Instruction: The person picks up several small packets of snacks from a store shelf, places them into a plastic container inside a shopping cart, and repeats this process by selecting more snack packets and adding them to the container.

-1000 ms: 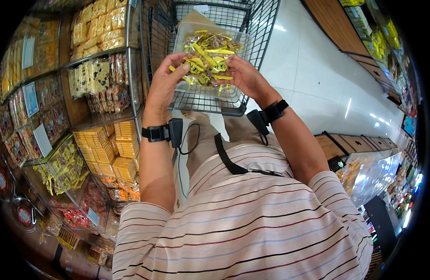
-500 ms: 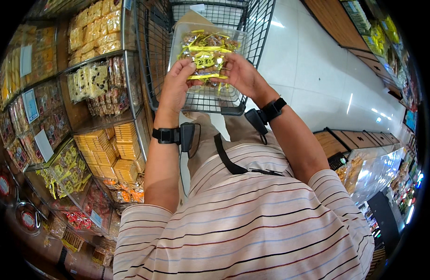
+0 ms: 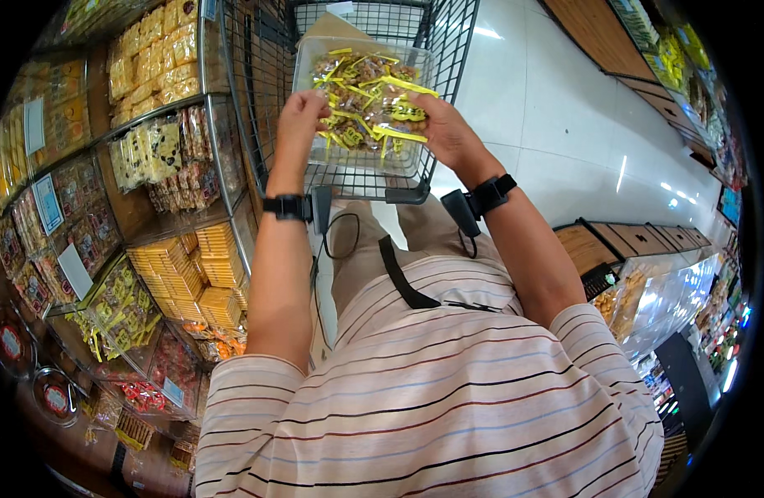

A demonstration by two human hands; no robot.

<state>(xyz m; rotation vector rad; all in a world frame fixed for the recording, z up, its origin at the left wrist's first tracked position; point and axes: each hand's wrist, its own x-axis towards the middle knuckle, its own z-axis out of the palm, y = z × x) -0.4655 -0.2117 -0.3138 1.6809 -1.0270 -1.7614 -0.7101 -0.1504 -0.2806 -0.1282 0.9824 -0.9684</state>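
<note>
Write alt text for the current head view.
The right-hand grip holds a clear, yellow-edged packet over a clear tub of similar packets in a wire cart; the left-hand grip is at the tub's left side, its hold unclear. Shelves of packaged goods stand at left, pale floor at right.

Wire cart (image 3: 408,196) (dark mesh) bears clear tub (image 3: 349,160), brown board (image 3: 336,27).

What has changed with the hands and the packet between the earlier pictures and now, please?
The left hand has let go of the yellow-and-clear packet and moved left, toward the side of the clear tub. The packet has shifted right, still in the right hand. The tub remains at the cart.
</note>
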